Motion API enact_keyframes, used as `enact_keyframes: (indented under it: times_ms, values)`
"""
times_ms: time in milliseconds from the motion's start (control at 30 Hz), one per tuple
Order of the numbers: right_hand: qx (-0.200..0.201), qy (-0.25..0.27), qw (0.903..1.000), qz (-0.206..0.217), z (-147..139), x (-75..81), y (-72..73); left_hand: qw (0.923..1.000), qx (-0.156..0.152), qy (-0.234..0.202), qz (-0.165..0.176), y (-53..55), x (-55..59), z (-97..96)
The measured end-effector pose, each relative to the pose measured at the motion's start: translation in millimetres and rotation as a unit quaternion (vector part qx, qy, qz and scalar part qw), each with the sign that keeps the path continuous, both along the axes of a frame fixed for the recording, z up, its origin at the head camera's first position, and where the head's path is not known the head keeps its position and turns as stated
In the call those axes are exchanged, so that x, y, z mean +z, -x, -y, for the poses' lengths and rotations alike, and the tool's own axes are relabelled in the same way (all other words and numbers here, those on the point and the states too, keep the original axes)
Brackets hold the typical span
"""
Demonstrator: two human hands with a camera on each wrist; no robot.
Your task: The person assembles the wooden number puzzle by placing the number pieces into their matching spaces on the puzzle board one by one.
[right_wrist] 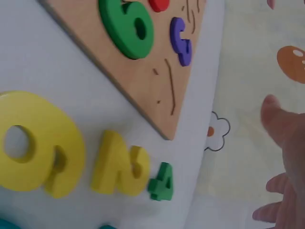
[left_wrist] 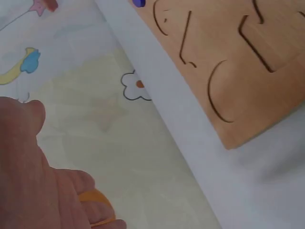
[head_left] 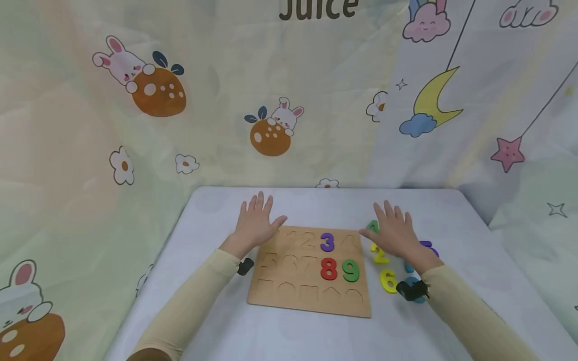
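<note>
On the table (head_left: 235, 326), the puzzle board (head_left: 284, 278) is bearing numeral 3 (head_left: 329, 242) behind numeral 8 (head_left: 329, 269), with numeral 9 (head_left: 356, 271) sitting right of 8; rightward, numerals 4 (head_left: 373, 227), 2 (head_left: 380, 257) and 6 (head_left: 383, 281) are lying back to front.

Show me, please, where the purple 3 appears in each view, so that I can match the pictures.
Head: the purple 3 lies below and right of the picture's centre.
Left wrist: only a small part of the purple 3 shows, cut off at the top edge, left of centre.
Right wrist: the purple 3 is in the upper part, right of centre.
Shared landmark: the wooden board that bears it.
</note>
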State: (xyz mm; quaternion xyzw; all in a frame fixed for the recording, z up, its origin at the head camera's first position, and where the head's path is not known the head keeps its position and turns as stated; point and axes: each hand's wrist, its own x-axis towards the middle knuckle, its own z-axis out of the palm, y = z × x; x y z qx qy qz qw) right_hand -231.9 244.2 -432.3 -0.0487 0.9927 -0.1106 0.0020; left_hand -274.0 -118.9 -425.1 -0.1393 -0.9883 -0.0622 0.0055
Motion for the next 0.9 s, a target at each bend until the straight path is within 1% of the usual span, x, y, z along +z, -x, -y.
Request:
enact_keyframes:
  times_ms: [100,200,267,333,433,533,633,767,900]
  values:
    - [0.010,0.001,0.9999,0.004,-4.7,-9.1,-1.8,0.9998,0.001,-0.016,0.008,2.7,-10.5,5.2]
    - [0.016,0.014,0.9997,0.009,-9.1,-19.8,-4.1,0.9998,0.005,-0.018,0.011,6.3,-21.1,11.5]
    - [0.024,0.022,0.9994,0.007,-12.8,-28.2,-6.1,0.9997,-0.002,-0.023,0.014,8.4,-27.8,16.0]
    - [0.037,0.028,0.9989,0.001,-16.1,-36.4,-8.5,0.9991,-0.024,-0.030,0.018,10.5,-34.9,20.4]
    - [0.054,0.048,0.9974,0.000,-20.0,-46.9,-11.9,0.9963,-0.065,-0.049,0.026,12.1,-45.9,25.8]
    - [0.055,0.075,0.9956,0.011,-21.4,-53.0,-14.7,0.9931,-0.091,-0.067,0.034,12.7,-57.2,29.0]
    - [0.047,0.090,0.9945,0.025,-22.6,-57.0,-16.4,0.9915,-0.089,-0.081,0.049,12.5,-66.7,30.3]
    - [0.042,0.099,0.9932,0.043,-24.9,-61.4,-19.3,0.9898,-0.081,-0.097,0.066,12.3,-76.3,31.1]
    - [0.041,0.109,0.9918,0.052,-28.7,-66.4,-24.2,0.9872,-0.072,-0.124,0.070,13.3,-84.0,33.2]
